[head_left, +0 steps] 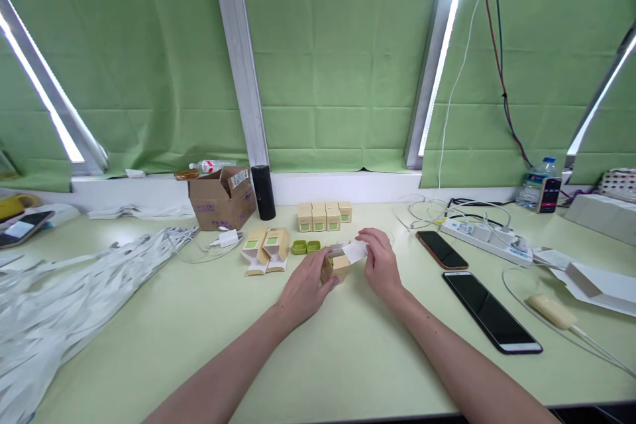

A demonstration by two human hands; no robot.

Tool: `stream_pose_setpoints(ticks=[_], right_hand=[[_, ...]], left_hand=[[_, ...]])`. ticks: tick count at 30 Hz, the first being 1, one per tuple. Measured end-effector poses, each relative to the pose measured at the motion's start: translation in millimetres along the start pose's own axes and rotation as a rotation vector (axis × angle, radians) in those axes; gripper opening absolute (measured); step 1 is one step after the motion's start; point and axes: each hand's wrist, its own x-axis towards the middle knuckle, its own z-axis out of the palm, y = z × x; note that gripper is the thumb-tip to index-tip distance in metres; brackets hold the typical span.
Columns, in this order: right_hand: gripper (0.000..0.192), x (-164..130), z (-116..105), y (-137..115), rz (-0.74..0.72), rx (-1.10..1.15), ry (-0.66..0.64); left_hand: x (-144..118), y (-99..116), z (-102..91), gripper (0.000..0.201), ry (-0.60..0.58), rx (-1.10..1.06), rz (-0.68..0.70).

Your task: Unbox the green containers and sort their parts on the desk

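Between the hands, a small box (336,267) rests on the surface (348,344), the left hand (307,285) cupping its side to steady it while the right hand (378,264) pinches its white flap (354,250).

The bench (149,344) is a pale yellow-green, and the curtain (338,59) behind it a deeper, matte green marked with faint fold lines. The small carton (339,265) between the hands is tan with a white inner flap. Four finished cartons (324,216) in a row are cream with a green square on each face, as are the two flat ones (267,248). Two little lids (306,247) are bright lime green. The shipping box (221,201) is brown with purple print. The cylinder (263,192) is black. Paper strips (59,291) are white. One phone (491,310) is black with a white edge; another (441,250) has a copper rim. The power strip (484,236) is white
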Motion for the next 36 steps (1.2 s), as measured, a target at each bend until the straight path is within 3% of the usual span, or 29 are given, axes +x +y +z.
stream_pose_setpoints(ticks=[4, 7, 14, 23, 31, 36], right_hand=[[0.06, -0.7, -0.7, -7.5, -0.231, -0.044, -0.167], [0.058, -1.2, -2.9, -16.0, -0.265, -0.068, -0.209], [0.039, -1.4, -8.0, -23.4, -0.186, 0.029, -0.086], [0.043, 0.7, -10.3, -28.5, -0.107, 0.016, -0.308], [0.009, 0.8, -7.5, -31.6, 0.08, 0.031, -0.274], [0.005, -4.1, 0.4, -36.2, 0.2, -0.04, -0.303]], left_hand=[[-1.3, -1.3, 1.8, 0.069, -0.013, -0.005, -0.012], [-1.7, -1.6, 2.4, 0.073, -0.016, 0.003, -0.013], [-0.8, -0.4, 2.7, 0.075, 0.001, 0.026, 0.012], [-0.8, -1.9, 4.9, 0.072, 0.019, 0.04, 0.01], [-2.1, -2.6, 6.7, 0.079, 0.037, 0.152, 0.137], [-3.8, 1.8, 7.4, 0.076, 0.013, 0.33, 0.225]])
